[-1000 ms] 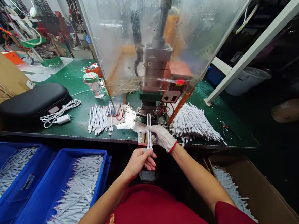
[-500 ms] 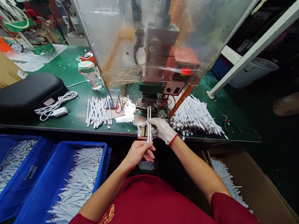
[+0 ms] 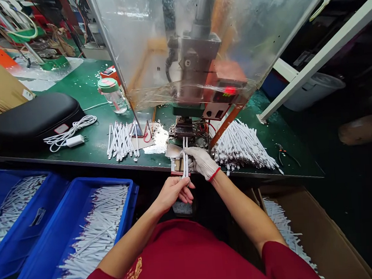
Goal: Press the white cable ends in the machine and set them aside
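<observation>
Two thin white strips (image 3: 185, 158) run side by side from my hands to the press machine (image 3: 184, 128), their far ends under its dark metal head. My bare left hand (image 3: 176, 189) pinches the near ends between thumb and fingers. In a white glove with a red cuff, my right hand (image 3: 202, 161) grips the strips partway along, close to the machine. Its fingertips are partly hidden behind the strips. A small bundle of white strips (image 3: 121, 139) lies left of the machine, and a larger pile (image 3: 245, 148) lies to its right.
Blue bins (image 3: 77, 183) of white strips stand at lower left, a cardboard box (image 3: 319, 228) of strips at lower right. A clear shield (image 3: 141, 45) hangs before the machine. Pliers (image 3: 281, 152), a jar (image 3: 113, 95), a black cushion (image 3: 33, 116) and a white cable (image 3: 73, 130) lie on the green bench.
The machine's dark head has come down over the far ends of the strips. My two hands keep nearly the same place and the same hold.
</observation>
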`<action>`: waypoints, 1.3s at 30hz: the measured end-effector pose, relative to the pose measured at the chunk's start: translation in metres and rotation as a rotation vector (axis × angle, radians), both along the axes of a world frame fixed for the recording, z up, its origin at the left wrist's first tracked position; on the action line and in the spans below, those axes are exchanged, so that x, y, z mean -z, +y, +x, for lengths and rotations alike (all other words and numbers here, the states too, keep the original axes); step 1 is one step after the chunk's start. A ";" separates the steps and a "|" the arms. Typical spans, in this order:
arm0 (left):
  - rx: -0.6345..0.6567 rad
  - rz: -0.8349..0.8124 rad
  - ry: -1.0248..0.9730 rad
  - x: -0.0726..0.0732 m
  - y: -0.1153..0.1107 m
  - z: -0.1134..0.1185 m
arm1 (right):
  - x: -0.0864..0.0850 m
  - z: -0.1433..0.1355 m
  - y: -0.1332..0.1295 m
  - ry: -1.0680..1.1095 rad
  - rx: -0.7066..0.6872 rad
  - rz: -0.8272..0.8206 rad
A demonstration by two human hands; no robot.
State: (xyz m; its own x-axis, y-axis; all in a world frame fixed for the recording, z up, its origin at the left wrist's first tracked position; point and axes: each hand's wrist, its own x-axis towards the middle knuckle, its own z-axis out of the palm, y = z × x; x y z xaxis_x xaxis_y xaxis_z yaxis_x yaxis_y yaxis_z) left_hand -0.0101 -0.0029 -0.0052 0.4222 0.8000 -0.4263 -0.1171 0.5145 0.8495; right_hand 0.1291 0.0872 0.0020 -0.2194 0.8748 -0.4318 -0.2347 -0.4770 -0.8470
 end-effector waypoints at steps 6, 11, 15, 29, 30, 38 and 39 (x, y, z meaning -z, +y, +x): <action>-0.001 0.012 -0.002 -0.001 -0.002 0.000 | -0.003 0.001 0.000 -0.019 0.033 0.014; -0.001 0.009 0.005 -0.001 -0.003 0.000 | 0.002 0.002 0.002 -0.018 0.021 0.005; -0.003 -0.005 0.009 -0.003 -0.003 0.001 | 0.004 0.001 0.004 0.040 0.024 0.042; -0.054 -0.025 -0.006 -0.008 -0.001 0.018 | 0.009 -0.006 0.027 0.137 0.145 0.141; -0.059 -0.014 -0.006 -0.009 -0.002 0.018 | 0.008 -0.006 0.026 0.138 0.151 0.150; 0.048 0.069 -0.004 -0.001 -0.018 0.007 | -0.028 -0.001 0.007 0.190 0.086 0.202; 0.059 0.079 0.026 0.002 -0.023 0.004 | -0.031 -0.001 0.001 0.180 0.095 0.209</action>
